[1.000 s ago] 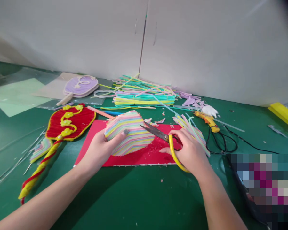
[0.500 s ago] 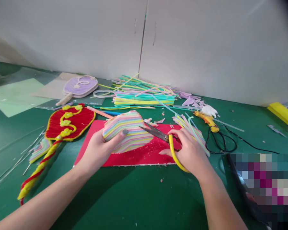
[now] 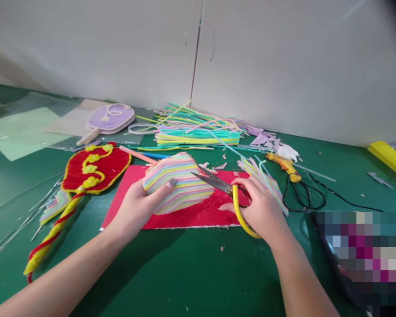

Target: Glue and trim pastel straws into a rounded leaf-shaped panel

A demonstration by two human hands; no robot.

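Gripping a striped piece (image 3: 189, 187) with the left hand (image 3: 141, 200), scissors (image 3: 219, 182) with the right hand (image 3: 259, 200), hands apart, over a red board (image 3: 198, 220) on a green bench (image 3: 191, 273), fuzzy sticks (image 3: 198, 127) piled near its back edge, grey wall (image 3: 267, 66) behind, red fan (image 3: 110, 165) by the board's left edge.

A pale grey wall (image 3: 102, 53) stands across the far side, split near its middle by a dark, slightly leaning seam (image 3: 197, 57); whether the two halves are panels or cupboard doors cannot be told. A short thin mark (image 3: 186, 36) sits just left of the seam and a longer one (image 3: 213, 46) just right. Brownish shading dims the wall's far left, and a faint bright streak (image 3: 350, 11) crosses its upper right. The green surface (image 3: 211, 281) reaches the wall's foot, softly lit, with a dark shadow (image 3: 128, 268) at the near left.
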